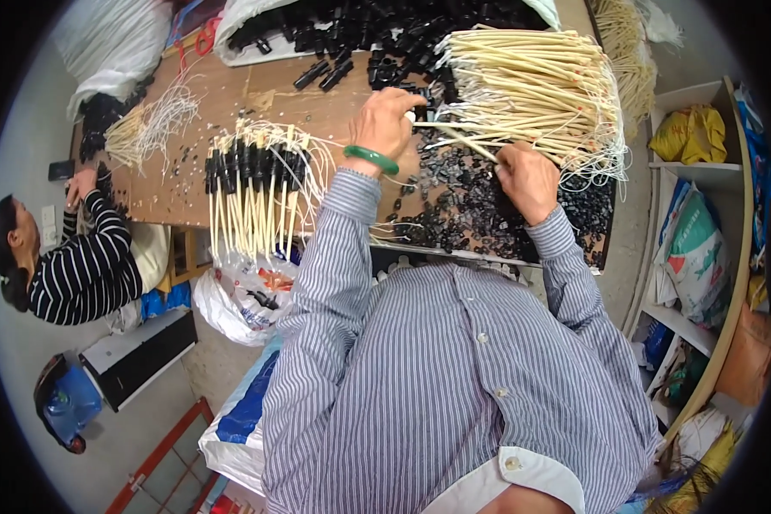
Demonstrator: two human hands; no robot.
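Note:
A thin pale stick [471, 144] runs from my right hand [529, 182] toward my left. The right fingers are closed on its near end. My left hand [382, 124], with a green bangle on the wrist, has its thumb and fingers drawn together near a white tip beside the black sockets; what exactly it pinches is too small to tell. Just right of it lies a large bundle of pale sticks [535, 86] with white strings. Small black clips [454, 201] are spread under and between my hands.
Black tubular sockets [385, 26] fill an open white sack at the back. Sticks fitted with black sockets [253, 176] overhang the table's front edge at left. Another person [86, 248] works at the left end, near a smaller stick bundle [128, 137]. Shelves [702, 171] stand at right.

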